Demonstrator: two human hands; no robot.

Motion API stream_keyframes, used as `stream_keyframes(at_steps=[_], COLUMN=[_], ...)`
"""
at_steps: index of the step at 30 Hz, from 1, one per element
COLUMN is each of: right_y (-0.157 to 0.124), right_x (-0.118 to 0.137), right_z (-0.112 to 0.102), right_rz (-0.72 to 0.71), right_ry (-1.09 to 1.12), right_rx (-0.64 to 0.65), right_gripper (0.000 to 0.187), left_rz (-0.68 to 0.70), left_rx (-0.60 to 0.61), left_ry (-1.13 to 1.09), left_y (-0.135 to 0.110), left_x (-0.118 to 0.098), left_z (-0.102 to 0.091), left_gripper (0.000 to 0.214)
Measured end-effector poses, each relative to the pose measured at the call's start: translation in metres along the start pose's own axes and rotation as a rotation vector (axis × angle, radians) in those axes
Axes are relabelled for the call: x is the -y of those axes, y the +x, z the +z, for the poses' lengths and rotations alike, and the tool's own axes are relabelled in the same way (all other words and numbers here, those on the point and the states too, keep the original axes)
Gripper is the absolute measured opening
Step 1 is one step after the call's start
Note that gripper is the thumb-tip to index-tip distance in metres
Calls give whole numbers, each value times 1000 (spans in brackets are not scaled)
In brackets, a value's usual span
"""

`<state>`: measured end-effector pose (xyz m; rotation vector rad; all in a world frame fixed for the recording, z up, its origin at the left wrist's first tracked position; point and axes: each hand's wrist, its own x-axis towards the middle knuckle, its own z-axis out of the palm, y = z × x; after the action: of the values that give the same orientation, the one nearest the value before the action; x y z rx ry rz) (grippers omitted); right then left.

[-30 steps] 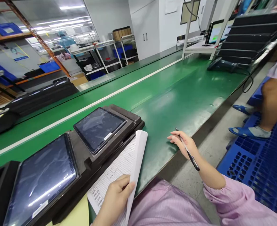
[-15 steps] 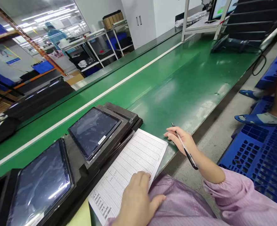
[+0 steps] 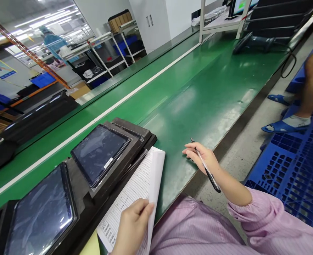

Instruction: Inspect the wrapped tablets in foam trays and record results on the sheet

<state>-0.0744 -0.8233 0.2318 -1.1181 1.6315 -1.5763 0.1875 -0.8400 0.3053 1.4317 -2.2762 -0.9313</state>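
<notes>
My left hand (image 3: 135, 221) pinches the right edge of a printed form sheet (image 3: 135, 180) and bends it up, so its white underside shows as a raised fold. Ruled rows and columns cover the paper, which lies on the green bench against a black foam tray. Between the fingers of my right hand (image 3: 205, 159) is a black and clear pen (image 3: 208, 174), its tip pointing up and away; this hand is over the bench edge, apart from the paper. A tablet-like screen panel (image 3: 100, 152) with a small white label rests in the tray, and a second panel (image 3: 43, 212) lies nearer on the left.
The green bench (image 3: 188, 109) runs away to the upper right, with a white line along it. A dark handheld device with a cable (image 3: 260, 44) lies at its far end. Yellow paper (image 3: 91, 245) is at lower left. A person's slippered foot (image 3: 286, 124) is by blue pallets (image 3: 281, 163).
My left hand has gone from lying spread on the form to pinching its edge and folding it up leftward. My right hand still holds the pen in nearly the same place.
</notes>
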Motion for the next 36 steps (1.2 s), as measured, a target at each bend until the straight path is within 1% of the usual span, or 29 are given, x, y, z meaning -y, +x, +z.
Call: stream_keyframes(at_steps=[1, 2, 3, 5, 8, 11, 15, 19, 23, 24, 26, 28, 29, 30, 32, 34, 36], right_y=[0, 0, 0, 0, -1, -2, -4, -4, -3, -3, -5, -10, -14, -19, -29, -38, -43], right_x=[0, 0, 0, 1, 0, 0, 2, 6, 8, 8, 9, 12, 14, 18, 26, 36, 45], right_z=[0, 0, -1, -1, -2, -3, -5, -7, -11, -12, -12, -9, -6, -1, 13, 28, 41], right_rz=[-1, -6, -13, -27, -41, -53, -68, -91, -147, -159, -194, -286, -373, -483, -757, -1024, -1194], right_ry=[-3, -7, -13, -25, -29, -36, -62, -83, -92, -104, -143, -191, -211, -233, -295, -357, -430], right_rx=[1, -2, -9, -23, -30, -31, -50, -71, -69, -67, -72, -46, 1, 78, 288, 482, 611], right_gripper=[31, 31, 31, 30, 29, 28, 27, 25, 21, 19, 18, 15, 13, 11, 10, 16, 19], left_rz=[-154, -277, -367, -459, -488, -522, -616, -722, -813, -819, -766, -638, -559, -485, -367, -310, -293], left_rx=[-3, -14, -22, -73, -202, -277, -343, -415, -525, -556, -603, -601, -586, -567, -533, -518, -496], left_ry=[-143, -280, -406, -607, -750, -808, -836, -846, -846, -826, -743, -608, -528, -445, -310, -236, -207], left_y=[0, -1, -2, -7, -17, -28, -36, -30, -25, -25, -27, -32, -35, -37, -38, -38, -36], left_x=[3, 6, 9, 14, 18, 21, 19, 11, 8, 9, 12, 14, 15, 15, 11, 7, 4], left_z=[-3, -4, -4, -2, 3, 1, -11, -21, -24, -24, -25, -26, -27, -28, -29, -31, -33], left_gripper=[46, 49, 51, 52, 49, 45, 44, 43, 46, 47, 46, 42, 39, 37, 32, 29, 28])
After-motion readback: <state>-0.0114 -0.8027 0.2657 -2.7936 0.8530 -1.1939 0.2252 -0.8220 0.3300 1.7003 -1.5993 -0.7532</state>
